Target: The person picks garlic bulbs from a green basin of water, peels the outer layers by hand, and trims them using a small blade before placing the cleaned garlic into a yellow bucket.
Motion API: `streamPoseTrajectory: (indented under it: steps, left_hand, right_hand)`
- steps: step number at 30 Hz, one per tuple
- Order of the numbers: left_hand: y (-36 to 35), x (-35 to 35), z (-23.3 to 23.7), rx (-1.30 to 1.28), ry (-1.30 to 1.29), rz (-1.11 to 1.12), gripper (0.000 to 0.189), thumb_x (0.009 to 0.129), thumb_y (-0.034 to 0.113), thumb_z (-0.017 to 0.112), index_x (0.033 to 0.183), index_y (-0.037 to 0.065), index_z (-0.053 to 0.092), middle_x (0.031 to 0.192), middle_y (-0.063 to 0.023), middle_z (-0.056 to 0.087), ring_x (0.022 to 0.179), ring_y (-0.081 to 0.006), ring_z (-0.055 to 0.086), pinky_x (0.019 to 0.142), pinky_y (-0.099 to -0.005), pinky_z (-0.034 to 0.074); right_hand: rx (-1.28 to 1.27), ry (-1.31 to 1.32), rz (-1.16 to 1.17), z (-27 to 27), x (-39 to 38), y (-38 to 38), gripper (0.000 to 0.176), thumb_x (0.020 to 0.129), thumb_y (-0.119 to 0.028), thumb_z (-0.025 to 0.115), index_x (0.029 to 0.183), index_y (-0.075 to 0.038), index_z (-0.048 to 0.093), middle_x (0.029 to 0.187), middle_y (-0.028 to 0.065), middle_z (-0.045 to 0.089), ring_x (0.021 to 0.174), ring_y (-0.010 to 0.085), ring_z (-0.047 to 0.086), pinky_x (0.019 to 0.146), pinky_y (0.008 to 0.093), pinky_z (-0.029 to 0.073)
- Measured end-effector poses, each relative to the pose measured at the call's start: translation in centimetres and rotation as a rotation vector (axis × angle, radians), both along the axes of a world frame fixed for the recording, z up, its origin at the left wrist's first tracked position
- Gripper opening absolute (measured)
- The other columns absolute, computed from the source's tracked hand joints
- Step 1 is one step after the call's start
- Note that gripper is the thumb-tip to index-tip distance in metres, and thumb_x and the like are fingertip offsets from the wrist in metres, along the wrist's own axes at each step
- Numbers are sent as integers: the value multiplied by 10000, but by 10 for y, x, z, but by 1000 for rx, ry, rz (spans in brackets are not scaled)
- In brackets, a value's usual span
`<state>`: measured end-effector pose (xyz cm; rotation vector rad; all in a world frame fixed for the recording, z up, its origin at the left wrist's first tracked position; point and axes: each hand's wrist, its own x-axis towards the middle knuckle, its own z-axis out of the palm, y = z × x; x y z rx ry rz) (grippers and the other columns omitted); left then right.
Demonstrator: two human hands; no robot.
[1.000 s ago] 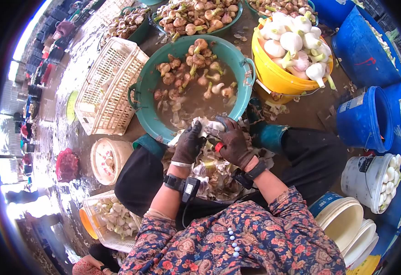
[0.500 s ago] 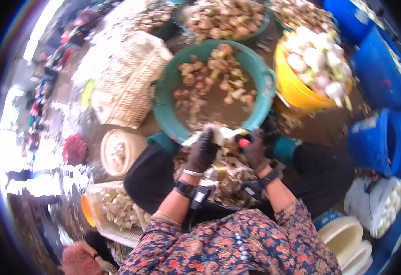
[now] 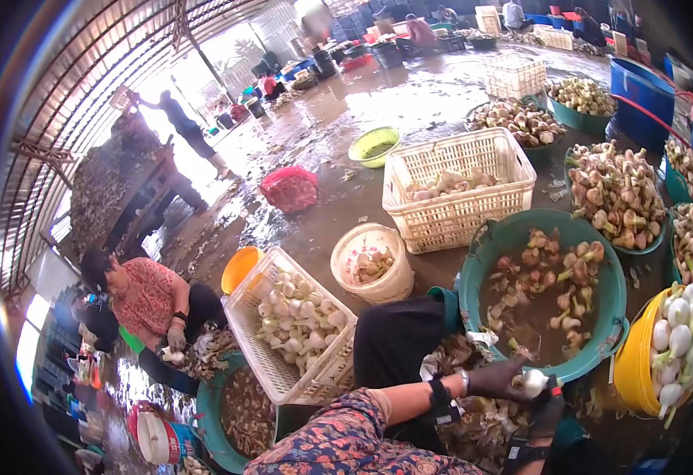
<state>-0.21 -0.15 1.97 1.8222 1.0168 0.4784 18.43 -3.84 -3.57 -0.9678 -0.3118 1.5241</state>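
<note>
My left hand (image 3: pixel 498 380), in a dark glove, is closed around a white garlic bulb (image 3: pixel 533 383) at the near rim of a green tub (image 3: pixel 473 294). Close against the bulb is my right hand (image 3: pixel 546 415), also gloved, its fingers curled around a small tool with a red part (image 3: pixel 555 389); its blade or tip is hidden. Garlic skins and trimmings (image 3: pixel 485 427) lie heaped in my lap under both hands. Unpeeled garlic bulbs (image 3: pixel 580 273) are scattered in the tub. Peeled white garlic fills a yellow bucket (image 3: pixel 633 372) to the right.
A white crate (image 3: pixel 279 388) of garlic stands left, beside a white bucket (image 3: pixel 374 289). Beyond is another white crate (image 3: pixel 457 226). A co-worker (image 3: pixel 152 297) sits at far left, handling garlic. Tubs of garlic (image 3: pixel 639 247) line the right. The floor (image 3: pixel 322 229) looks wet.
My view has swung left and up, so the tub and my hands now appear lower right. Both hands stay together at the tub's near rim.
</note>
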Motion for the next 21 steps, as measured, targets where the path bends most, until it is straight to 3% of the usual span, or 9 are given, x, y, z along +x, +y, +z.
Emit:
streamPoseTrajectory:
  steps: [3, 6, 10, 13, 15, 17, 18, 19, 21]
  left_hand:
    - [0, 18, -11, -166, -15, -93, 745, 749, 345, 713, 1277, -15, 329, 1138, -275, 494, 1054, -390, 523, 877, -411, 429]
    - [-4, 21, -11, -114, -36, 15, 611, 785, 309, 677, 1206, -15, 376, 1084, -262, 520, 1030, -398, 529, 863, -422, 428]
    - [1, 19, -1, -286, -110, 16, 621, 806, 334, 658, 1227, -18, 370, 1141, -237, 519, 1058, -302, 540, 868, -387, 432]
    - [19, 1, -53, -604, -208, -39, 490, 917, 303, 497, 1329, 72, 369, 1126, -30, 541, 903, -123, 523, 796, -268, 448]
    - [5, -8, -69, -958, -808, 194, 377, 949, 339, 431, 1238, 108, 505, 916, 14, 605, 765, -90, 551, 678, -233, 477]
    - [9, -2, -81, -1197, -990, 79, 400, 868, 313, 557, 1213, 125, 478, 1122, -32, 580, 1039, -159, 532, 949, -301, 383]
    - [-1, 2, -45, -564, -791, -57, 472, 837, 319, 592, 1234, 108, 447, 1177, -35, 549, 1098, -163, 495, 994, -316, 332]
    - [-5, 2, -7, 90, -586, -183, 548, 807, 325, 627, 1255, 91, 416, 1232, -39, 519, 1157, -168, 459, 1039, -331, 282]
    - [-8, -1, -33, -64, -599, -236, 553, 784, 285, 658, 1244, 85, 424, 1265, -43, 498, 1167, -163, 459, 1041, -359, 274]
  right_hand:
    - [-54, -315, 4, -16, -6, -4, 233, 907, -225, 554, 990, -8, 555, 826, -6, 552, 643, 81, 492, 528, 248, 418]
    - [-27, -395, 141, -10, 1, -7, 339, 941, -276, 491, 1030, 39, 581, 941, 71, 605, 819, 147, 573, 710, 287, 468]
    - [7, -402, 155, 5, -2, -9, 288, 915, -233, 520, 1003, 30, 596, 885, 54, 611, 759, 130, 570, 657, 266, 464]
    - [19, -388, 202, 21, -2, -14, 240, 883, -244, 498, 979, -51, 605, 863, -4, 577, 759, 115, 545, 633, 260, 450]
    - [40, -210, 154, -14, 1, -13, 246, 874, -241, 478, 1011, -67, 583, 858, 21, 563, 743, 115, 535, 615, 259, 438]
    - [24, -622, 317, -11, 8, -11, 223, 855, -221, 508, 993, -72, 599, 940, 67, 581, 803, 148, 554, 686, 289, 454]
    - [85, -1107, 152, -21, -2, -11, 195, 845, -168, 513, 969, -42, 596, 938, 64, 582, 863, 187, 544, 780, 336, 440]
    - [288, -1150, -29, 21, -13, -8, 221, 824, -192, 528, 901, -1, 608, 697, 179, 571, 664, 175, 554, 633, 364, 457]
    - [223, -1248, -27, -4, -15, -10, 235, 835, -168, 510, 939, 9, 625, 749, 141, 616, 724, 157, 583, 652, 335, 469]
